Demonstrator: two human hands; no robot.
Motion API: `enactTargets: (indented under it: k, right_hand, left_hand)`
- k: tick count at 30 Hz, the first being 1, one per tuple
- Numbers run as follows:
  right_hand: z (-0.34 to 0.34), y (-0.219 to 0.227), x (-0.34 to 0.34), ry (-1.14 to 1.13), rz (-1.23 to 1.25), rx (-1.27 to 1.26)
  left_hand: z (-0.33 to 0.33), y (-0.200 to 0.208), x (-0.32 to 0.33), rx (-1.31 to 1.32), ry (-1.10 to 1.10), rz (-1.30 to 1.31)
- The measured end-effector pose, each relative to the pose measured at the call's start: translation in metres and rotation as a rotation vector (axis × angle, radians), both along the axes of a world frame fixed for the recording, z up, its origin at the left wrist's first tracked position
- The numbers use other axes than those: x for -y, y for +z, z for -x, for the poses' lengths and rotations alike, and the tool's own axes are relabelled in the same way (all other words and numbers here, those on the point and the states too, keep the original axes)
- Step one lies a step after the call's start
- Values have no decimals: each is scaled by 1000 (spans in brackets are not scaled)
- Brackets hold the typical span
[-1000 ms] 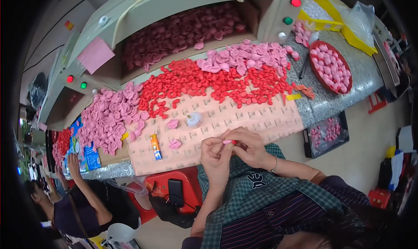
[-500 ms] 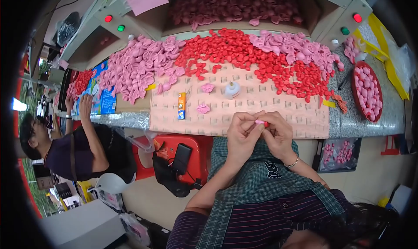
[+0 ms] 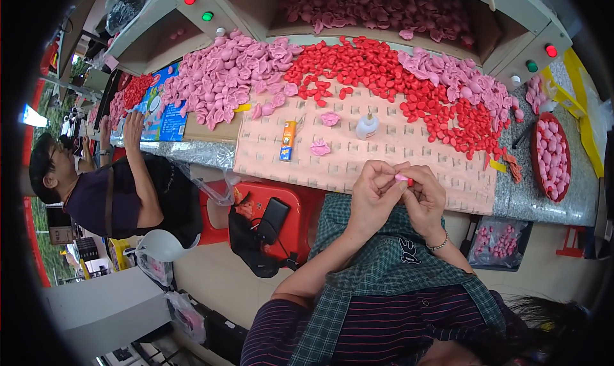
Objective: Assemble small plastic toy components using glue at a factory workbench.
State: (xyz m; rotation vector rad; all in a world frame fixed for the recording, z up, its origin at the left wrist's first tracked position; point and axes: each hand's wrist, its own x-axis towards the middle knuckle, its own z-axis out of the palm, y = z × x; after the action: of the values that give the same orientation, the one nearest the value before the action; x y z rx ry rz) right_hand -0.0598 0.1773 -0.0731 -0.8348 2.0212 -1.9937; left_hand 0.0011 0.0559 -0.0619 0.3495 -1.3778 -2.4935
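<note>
My left hand (image 3: 373, 201) and my right hand (image 3: 424, 203) meet at the near edge of the cloth, fingertips pinched together. Between them is a small pink-and-red piece (image 3: 401, 178), partly covered by the fingers. Beyond the hands stands a small white squeeze bottle (image 3: 367, 128) with a thin tip. To its left lie two pink petal-shaped pieces, one pink piece (image 3: 330, 118) farther off and another pink piece (image 3: 320, 147) nearer. An orange-and-blue packet (image 3: 288, 141) lies left of these. A heap of red oval pieces (image 3: 358, 62) spreads across the back.
Pink pieces (image 3: 224, 78) are heaped at the back left, more at the back right. A red basket (image 3: 536, 158) of pink pieces stands on the right. A red stool (image 3: 300, 215) holds a black power bank (image 3: 274, 218). A co-worker (image 3: 109, 196) sits at left.
The whole view has shifted, so the table and my hands appear farther right. Both hands keep their pinch on the small piece, with little visible change in the fingers.
</note>
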Motion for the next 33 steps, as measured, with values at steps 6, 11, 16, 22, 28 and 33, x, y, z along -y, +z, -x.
enactTargets:
  k: [6, 11, 16, 22, 28, 33]
  right_hand:
    - [-1, 2, -2, 20, 25, -7]
    - [-4, 5, 5, -36, 77, 39]
    - [0, 0, -1, 15, 10, -9]
    - [-2, 6, 4, -15, 25, 28]
    - [1, 2, -2, 42, -13, -8]
    - [1, 2, -1, 43, 2, -14]
  left_hand:
    - [1, -3, -4, 0, 27, 18]
    - [1, -6, -3, -3, 9, -8]
    - [1, -5, -2, -5, 2, 18]
    - [0, 2, 0, 17, -9, 21]
    - [1, 3, -2, 21, 5, 17]
    - [1, 1, -2, 17, 2, 30]
